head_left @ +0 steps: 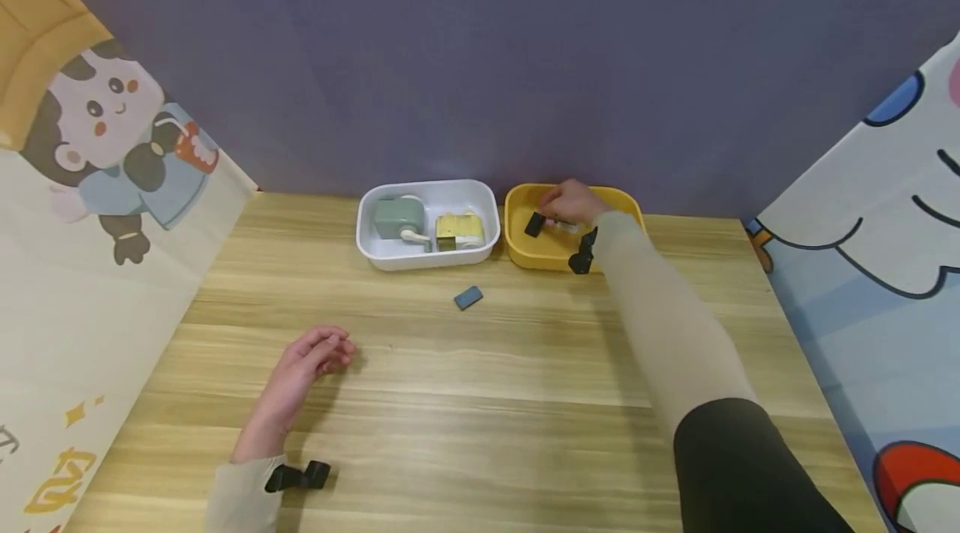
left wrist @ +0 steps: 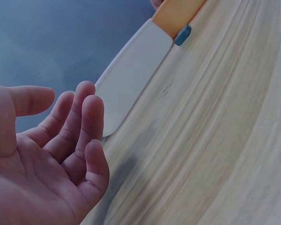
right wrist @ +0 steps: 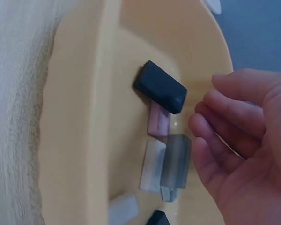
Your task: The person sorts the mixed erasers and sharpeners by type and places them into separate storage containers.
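Observation:
My right hand reaches over the yellow tray at the back of the wooden table. Its fingers are loosely bent just above the blocks and hold nothing. In the tray lie a black block, a pink block, a grey block and a white block. A small blue block lies alone on the table in front of the trays. My left hand rests on the table at the near left, palm showing, fingers relaxed and empty.
A white tray beside the yellow one holds a grey-green device and a yellow one. Printed panels stand at both sides, a purple wall behind. In the left wrist view the white tray and blue block lie ahead.

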Tool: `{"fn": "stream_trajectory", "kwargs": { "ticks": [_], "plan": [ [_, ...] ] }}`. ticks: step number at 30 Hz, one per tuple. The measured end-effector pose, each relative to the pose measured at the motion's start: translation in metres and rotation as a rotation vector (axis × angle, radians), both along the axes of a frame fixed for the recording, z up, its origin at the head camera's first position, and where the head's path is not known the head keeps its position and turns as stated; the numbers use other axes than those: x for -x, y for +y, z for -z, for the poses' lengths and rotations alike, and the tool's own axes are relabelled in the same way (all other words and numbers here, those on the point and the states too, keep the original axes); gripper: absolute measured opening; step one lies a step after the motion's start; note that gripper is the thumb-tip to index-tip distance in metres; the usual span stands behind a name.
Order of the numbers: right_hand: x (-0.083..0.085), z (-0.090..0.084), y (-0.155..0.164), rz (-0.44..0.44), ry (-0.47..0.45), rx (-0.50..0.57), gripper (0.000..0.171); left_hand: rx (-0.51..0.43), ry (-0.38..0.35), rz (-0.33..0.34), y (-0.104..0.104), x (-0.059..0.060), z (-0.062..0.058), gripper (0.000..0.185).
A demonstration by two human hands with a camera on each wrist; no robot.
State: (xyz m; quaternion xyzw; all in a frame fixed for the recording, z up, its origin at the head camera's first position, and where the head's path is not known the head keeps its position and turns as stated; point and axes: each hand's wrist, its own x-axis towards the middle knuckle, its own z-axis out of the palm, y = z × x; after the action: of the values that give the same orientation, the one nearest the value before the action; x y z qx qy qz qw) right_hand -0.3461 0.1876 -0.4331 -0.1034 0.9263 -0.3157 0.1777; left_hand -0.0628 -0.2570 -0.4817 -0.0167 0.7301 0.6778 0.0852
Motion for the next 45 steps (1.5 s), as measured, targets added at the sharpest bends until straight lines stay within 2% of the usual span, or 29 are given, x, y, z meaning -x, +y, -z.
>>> {"fn": "stream_trajectory", "kwargs": {
  "ticks": [7,9,13,18,26,29,35,39,45],
  "plan": [
    [-0.011,-0.012,0.010,0.051,-0.058,0.037,0.038,0.003,-0.018,0.017,0.004,0.001,0.003,0.045],
    [-0.014,-0.012,0.014,0.060,-0.069,0.057,0.034,0.017,-0.020,0.011,0.000,0.001,0.003,0.046],
    [-0.023,-0.007,0.023,0.056,-0.060,0.065,0.031,0.005,-0.022,-0.041,-0.014,0.001,0.003,0.043],
    [-0.032,0.005,0.031,0.086,-0.050,0.099,0.030,-0.095,0.007,-0.098,-0.037,-0.001,-0.003,0.029],
    [-0.043,0.017,0.039,0.160,0.003,0.153,0.029,-0.154,0.076,-0.123,-0.062,-0.005,-0.009,0.021],
    [-0.046,0.018,0.044,0.186,0.000,0.210,0.030,-0.173,0.079,-0.117,-0.065,-0.006,-0.010,0.021],
    [-0.052,0.017,0.053,0.247,-0.016,0.430,0.033,-0.147,0.063,-0.103,-0.062,-0.005,-0.010,0.020],
    [-0.062,0.009,0.054,0.264,-0.025,0.519,0.038,-0.104,0.048,-0.094,-0.056,-0.005,-0.010,0.022],
    [-0.085,-0.008,0.048,0.261,-0.011,0.600,0.038,-0.085,0.038,-0.084,-0.044,-0.003,-0.009,0.024]
  ]
}}
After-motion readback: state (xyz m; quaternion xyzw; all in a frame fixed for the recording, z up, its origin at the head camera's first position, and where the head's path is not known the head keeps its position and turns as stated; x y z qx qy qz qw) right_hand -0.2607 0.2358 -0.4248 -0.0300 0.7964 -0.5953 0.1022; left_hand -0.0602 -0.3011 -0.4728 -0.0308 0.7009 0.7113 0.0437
